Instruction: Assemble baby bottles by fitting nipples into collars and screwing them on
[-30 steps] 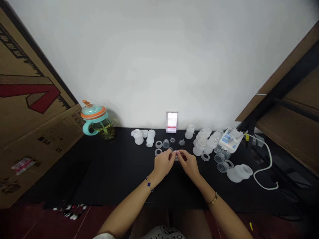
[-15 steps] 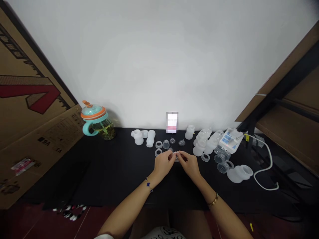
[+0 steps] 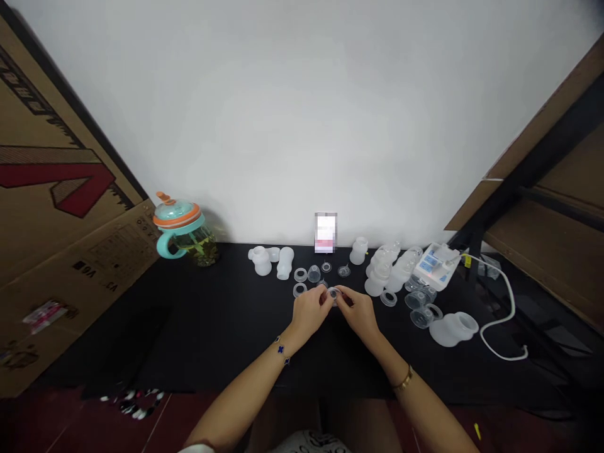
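Both my hands meet over the middle of the black table. My left hand [image 3: 309, 308] and my right hand [image 3: 358, 309] pinch a small translucent ring [image 3: 334, 293] between them, one from each side. Fingers hide much of it, and a clear part seems to show inside. Just left of my left hand lie two white bottle collar rings [image 3: 301, 274] and a clear dome cap [image 3: 314, 273]. Beyond the hands are flat clear discs with a thin stem [image 3: 344, 270]. Right of my right hand lies another collar ring [image 3: 389, 298].
Frosted bottles [image 3: 285, 263] lie at the back left, with several more [image 3: 380, 277] at the right. Clear caps [image 3: 421, 317], a white box [image 3: 436, 265] with a cable [image 3: 513, 302] and a large bottle [image 3: 453, 329] sit farther right. A teal-lidded jug [image 3: 186, 236] stands left, by a carton [image 3: 89, 277].
The ring in my fingers has tilted slightly, so more of its round face shows. Both hands stay in nearly the same place.
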{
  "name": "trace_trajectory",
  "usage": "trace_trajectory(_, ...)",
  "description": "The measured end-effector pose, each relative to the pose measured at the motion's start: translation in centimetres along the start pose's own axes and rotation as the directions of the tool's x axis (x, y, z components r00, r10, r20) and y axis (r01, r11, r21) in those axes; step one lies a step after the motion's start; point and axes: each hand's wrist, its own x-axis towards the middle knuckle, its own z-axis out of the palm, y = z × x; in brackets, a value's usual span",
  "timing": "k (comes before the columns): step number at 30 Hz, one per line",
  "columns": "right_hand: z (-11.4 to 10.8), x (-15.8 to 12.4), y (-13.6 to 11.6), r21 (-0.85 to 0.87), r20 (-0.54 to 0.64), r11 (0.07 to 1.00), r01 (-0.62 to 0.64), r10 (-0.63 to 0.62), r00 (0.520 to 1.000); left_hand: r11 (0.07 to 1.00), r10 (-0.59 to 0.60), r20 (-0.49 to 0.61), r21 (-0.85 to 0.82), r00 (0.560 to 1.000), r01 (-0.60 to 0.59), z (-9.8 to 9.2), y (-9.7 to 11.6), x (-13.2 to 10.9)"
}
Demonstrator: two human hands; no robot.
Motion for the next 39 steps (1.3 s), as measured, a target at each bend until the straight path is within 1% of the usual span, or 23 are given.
trace_trajectory(9,-0.06,0.03,-0.19,-0.017,-0.002,1.0,-0.002,0.002,1.0,1.0,-0.009,0.003,0.011,1.0,0.009,0.14,-0.11,0.0)
trace_trajectory(15,0.04,0.11,0.04,-0.036,-0.001,0.999,-0.011,0.011,1.0,0.998,-0.038,0.008,0.049,0.999,0.038,0.35,-0.2,0.17)
trace_trajectory(24,0.18,0.07,0.46,-0.021,-0.01,1.0,0.001,-0.001,1.0,0.999,-0.038,-0.006,-0.006,0.999,0.038,0.21,-0.18,0.2)
trace_trajectory(28,0.17,-0.03,0.48,0.006,0.008,1.0,-0.003,0.003,1.0,0.999,-0.036,0.006,-0.02,0.999,0.036,0.19,-0.23,0.22)
trace_trajectory(34,0.17,-0.03,0.51,0.015,0.002,1.0,0.002,-0.002,1.0,0.998,-0.052,0.004,-0.046,0.999,0.052,0.14,-0.28,0.24)
trace_trajectory(39,0.3,-0.09,0.43,0.066,0.03,0.997,0.039,-0.041,0.999,0.998,-0.068,-0.007,-0.016,0.998,0.068,0.0,-0.34,0.26)
